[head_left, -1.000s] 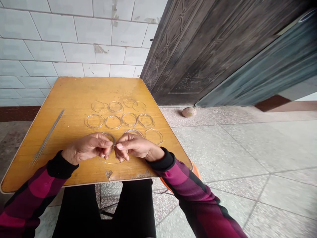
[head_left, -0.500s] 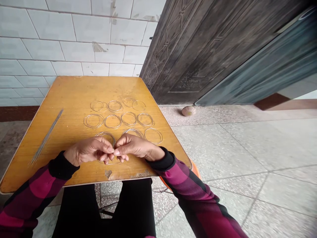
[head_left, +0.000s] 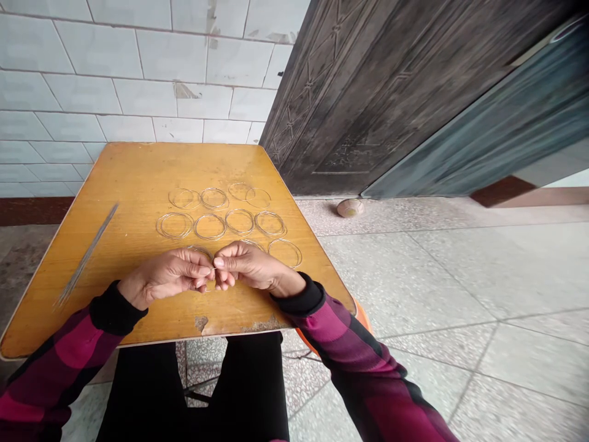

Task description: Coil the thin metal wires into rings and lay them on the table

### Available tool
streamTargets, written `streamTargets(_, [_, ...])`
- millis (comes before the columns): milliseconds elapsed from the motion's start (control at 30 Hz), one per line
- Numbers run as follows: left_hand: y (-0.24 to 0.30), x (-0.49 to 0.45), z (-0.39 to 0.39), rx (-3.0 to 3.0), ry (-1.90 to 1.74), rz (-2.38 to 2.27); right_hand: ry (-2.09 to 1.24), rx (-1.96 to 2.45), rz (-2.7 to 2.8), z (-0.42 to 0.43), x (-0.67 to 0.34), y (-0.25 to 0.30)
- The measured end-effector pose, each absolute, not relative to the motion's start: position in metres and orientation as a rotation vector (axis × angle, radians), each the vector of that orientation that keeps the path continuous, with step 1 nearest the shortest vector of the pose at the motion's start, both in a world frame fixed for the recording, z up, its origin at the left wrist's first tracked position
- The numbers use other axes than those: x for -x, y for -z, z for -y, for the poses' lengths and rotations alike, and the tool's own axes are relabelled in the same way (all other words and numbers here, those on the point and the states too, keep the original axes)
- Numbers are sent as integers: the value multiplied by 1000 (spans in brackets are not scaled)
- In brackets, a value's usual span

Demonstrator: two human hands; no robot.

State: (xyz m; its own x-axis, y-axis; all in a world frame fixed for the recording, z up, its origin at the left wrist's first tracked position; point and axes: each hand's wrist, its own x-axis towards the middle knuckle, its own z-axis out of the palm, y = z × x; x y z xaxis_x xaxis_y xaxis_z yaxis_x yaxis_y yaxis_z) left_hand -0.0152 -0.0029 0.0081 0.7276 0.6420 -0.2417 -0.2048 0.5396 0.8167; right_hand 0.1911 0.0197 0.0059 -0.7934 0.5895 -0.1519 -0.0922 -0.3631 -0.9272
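Your left hand (head_left: 165,276) and right hand (head_left: 248,267) meet fingertip to fingertip near the worktop's (head_left: 138,166) 6 o'clock edge, each pinched on the thin wire loop (head_left: 214,269) (mostly hidden). You seem to be joining its ends, and the next move calls for steady pinches. Other wire rings (head_left: 210,226) lie at 12 o'clock.

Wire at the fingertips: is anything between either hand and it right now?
Nothing visible. The left hand and right hand both pinch the thin wire directly at their fingertips, over the near part of the table. The wire rings lie beyond the hands, not between fingers and wire.
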Motion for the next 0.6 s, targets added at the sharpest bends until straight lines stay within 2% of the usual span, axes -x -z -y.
streamTargets(133, [-10, 14, 3, -849, -574, -530, -2203, 618, 1318, -20, -189, -4])
streamTargets(233, [-11, 13, 2, -822, -588, -514, -2065, 656, 1331, -19, -187, -4])
streamTargets(333, [-8, 13, 0, -741, -677, -512, -1735, 702, 1461, -17, -187, -6])
streamTargets(467, [-3, 12, -3, -610, -862, -503, -1124, 702, 1774, -14, -188, -6])
streamTargets(600, [-5, 10, -4, -522, -974, -485, -747, 574, 2058, -18, -186, 0])
